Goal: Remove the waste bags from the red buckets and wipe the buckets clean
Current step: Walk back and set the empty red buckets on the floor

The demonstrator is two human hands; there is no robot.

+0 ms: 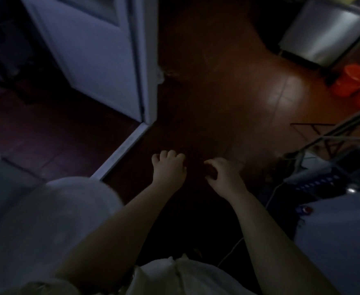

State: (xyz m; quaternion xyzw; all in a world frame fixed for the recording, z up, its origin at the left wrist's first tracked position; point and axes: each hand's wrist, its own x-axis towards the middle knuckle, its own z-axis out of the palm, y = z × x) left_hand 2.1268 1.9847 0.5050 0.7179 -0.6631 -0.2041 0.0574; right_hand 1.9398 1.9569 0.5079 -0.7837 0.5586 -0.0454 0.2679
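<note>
The room is dim. Red buckets (354, 83) stand on the floor at the far right, beside a metal appliance; they look stacked or side by side, too blurred to tell. My left hand (169, 168) is stretched out over the dark floor in the middle, its fingers loosely curled with nothing in them. My right hand (222, 174) hovers just to its right, fingers also loosely bent and holding nothing that I can see. Both hands are far from the buckets. No waste bag is visible in the buckets from here.
A white door (94, 60) stands open at upper left, its frame (121, 150) running down toward my left hand. A metal appliance (324, 33) sits top right. A wire rack and cables (324, 141) crowd the right. Pale fabric (47, 220) fills lower left.
</note>
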